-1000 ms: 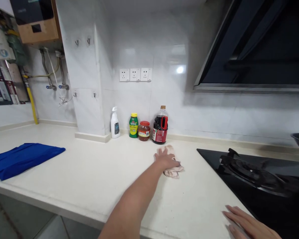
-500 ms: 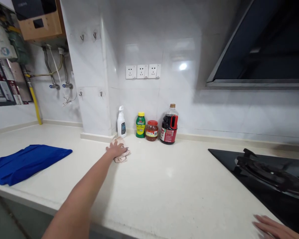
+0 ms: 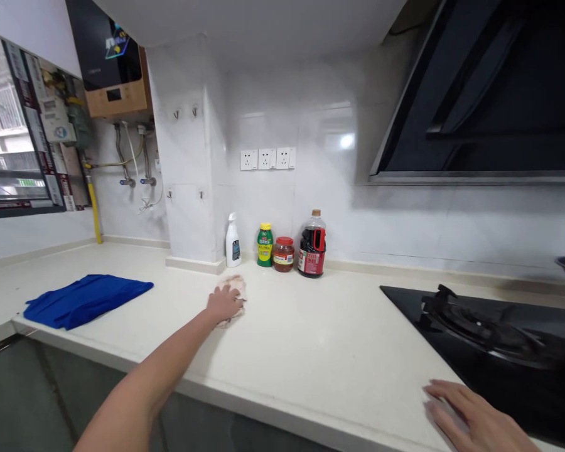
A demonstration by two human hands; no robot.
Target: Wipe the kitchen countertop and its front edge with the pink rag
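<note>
My left hand [image 3: 223, 304] reaches forward over the pale countertop [image 3: 329, 358], its fingers pressed over a crumpled pinkish-white cloth [image 3: 236, 286]. Parts of the cloth stick out beyond the fingertips and beneath the hand. Just behind it, against the pillar, stands a white spray bottle [image 3: 233, 245]. My right hand [image 3: 475, 415] rests at the lower right on the counter beside the stove, its fingers apart and nothing in them.
Along the wall stand a green bottle with yellow cap [image 3: 265, 246], a red-lidded jar [image 3: 283, 255] and a large dark-liquid bottle [image 3: 312, 248]. A blue cloth [image 3: 91, 298] lies left. A black gas stove [image 3: 480, 339] occupies the right, below a range hood [image 3: 489, 94].
My left hand has drawn the cloth back from the pillar base toward me. My right hand shows more fully, further left in view. The camera view has shifted, showing more of the cabinet fronts.
</note>
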